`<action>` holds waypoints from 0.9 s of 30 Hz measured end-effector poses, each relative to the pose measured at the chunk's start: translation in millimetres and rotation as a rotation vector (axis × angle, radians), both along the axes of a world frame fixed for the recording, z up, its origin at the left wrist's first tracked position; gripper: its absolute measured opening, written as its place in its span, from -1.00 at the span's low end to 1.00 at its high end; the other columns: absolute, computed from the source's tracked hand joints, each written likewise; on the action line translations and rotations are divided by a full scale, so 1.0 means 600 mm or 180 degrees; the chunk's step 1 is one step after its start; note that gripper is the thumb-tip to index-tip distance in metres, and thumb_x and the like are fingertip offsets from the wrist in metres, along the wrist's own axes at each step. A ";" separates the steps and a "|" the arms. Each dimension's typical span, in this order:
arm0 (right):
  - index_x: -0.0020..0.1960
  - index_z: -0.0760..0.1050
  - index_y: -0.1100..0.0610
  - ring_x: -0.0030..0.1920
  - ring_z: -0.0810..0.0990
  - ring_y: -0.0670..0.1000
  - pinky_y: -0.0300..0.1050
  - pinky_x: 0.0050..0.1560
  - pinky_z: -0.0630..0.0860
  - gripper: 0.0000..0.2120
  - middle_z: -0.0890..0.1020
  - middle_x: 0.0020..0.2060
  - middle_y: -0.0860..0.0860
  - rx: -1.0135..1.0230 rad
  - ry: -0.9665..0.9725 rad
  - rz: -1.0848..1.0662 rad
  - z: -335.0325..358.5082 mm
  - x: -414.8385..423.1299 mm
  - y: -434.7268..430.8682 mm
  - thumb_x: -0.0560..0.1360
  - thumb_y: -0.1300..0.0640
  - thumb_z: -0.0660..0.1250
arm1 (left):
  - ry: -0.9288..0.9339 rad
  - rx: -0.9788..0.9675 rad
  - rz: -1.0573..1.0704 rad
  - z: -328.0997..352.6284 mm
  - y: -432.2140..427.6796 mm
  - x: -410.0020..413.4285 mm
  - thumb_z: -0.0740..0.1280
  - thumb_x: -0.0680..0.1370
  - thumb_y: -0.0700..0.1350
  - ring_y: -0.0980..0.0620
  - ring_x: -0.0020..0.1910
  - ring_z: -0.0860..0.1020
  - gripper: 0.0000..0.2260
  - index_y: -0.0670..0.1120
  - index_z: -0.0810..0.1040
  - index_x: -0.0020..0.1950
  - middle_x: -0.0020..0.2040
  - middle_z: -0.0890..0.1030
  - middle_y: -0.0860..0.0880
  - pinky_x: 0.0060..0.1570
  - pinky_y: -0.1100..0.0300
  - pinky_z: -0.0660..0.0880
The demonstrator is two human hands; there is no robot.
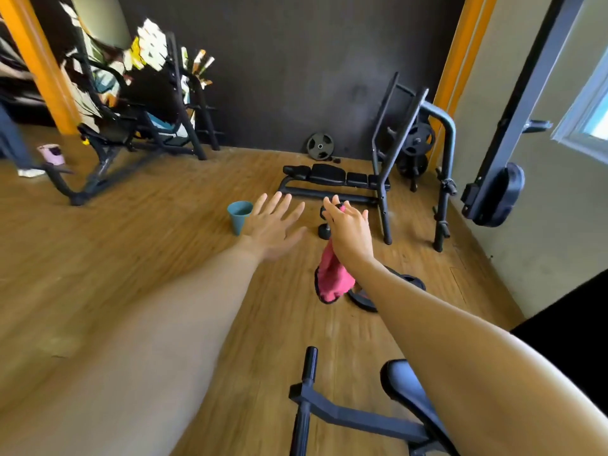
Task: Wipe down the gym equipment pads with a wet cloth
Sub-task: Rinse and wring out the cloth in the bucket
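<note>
Over a wood-plank gym floor (148,232), the right grip (350,230) is closed on a pink, dark-edged cloth (332,278) that hangs limp in the air. The left grip (274,227) is spread flat, holding nothing. Beyond the fingertips stand a teal tapered cup (239,216) and a low bench with black segmented pads (329,174), with open floor between them. A glossy black padded seat (408,386) sits nearest the camera.

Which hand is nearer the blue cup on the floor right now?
Left. The left hand, fingers spread, sits right beside the blue cup in this view, its edge overlapping it. The right hand, holding the pink cloth, is farther to the cup's right.
</note>
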State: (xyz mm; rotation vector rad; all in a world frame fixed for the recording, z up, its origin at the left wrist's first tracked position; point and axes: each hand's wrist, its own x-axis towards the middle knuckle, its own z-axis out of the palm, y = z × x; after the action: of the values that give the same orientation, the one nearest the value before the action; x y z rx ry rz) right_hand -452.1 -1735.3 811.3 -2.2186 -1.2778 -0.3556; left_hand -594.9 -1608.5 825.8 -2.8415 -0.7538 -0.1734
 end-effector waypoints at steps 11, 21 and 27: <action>0.55 0.35 0.05 0.59 0.23 0.19 0.36 0.56 -0.05 -0.50 0.46 0.49 0.08 -0.0373 0.0214 -0.0015 -0.047 0.082 0.415 0.70 -0.13 0.04 | 0.0284 -0.0198 0.0011 -0.057 0.423 0.092 -0.27 0.62 0.37 -0.06 0.67 -0.20 -0.33 0.13 -0.12 0.70 0.70 -0.09 -0.06 0.60 -0.12 -0.29; 0.54 0.39 -0.01 0.61 0.19 0.17 0.41 0.56 -0.12 -0.54 0.47 0.48 0.11 -0.0248 0.0310 -0.0267 -0.034 0.177 0.789 0.70 -0.11 0.07 | 0.0245 -0.0196 -0.0143 -0.044 0.812 0.206 -0.28 0.61 0.38 -0.06 0.67 -0.21 -0.32 0.14 -0.12 0.69 0.70 -0.10 -0.05 0.60 -0.14 -0.27; 0.43 0.53 0.06 0.60 0.23 0.14 0.40 0.56 -0.14 -0.54 0.47 0.49 0.03 -0.0136 0.0246 -0.0233 -0.058 0.294 1.026 0.70 -0.14 0.09 | 0.0238 -0.0193 -0.0130 -0.073 1.025 0.303 -0.42 0.48 0.46 -0.08 0.67 -0.16 -0.14 0.11 -0.07 0.70 0.70 -0.05 -0.06 0.61 -0.14 -0.24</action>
State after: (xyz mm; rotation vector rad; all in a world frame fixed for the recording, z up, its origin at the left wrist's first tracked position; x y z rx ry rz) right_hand -275.7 -1119.8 776.6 -2.2966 -1.1761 -0.2696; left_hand -412.9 -993.5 781.8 -2.9038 -0.6977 -0.0505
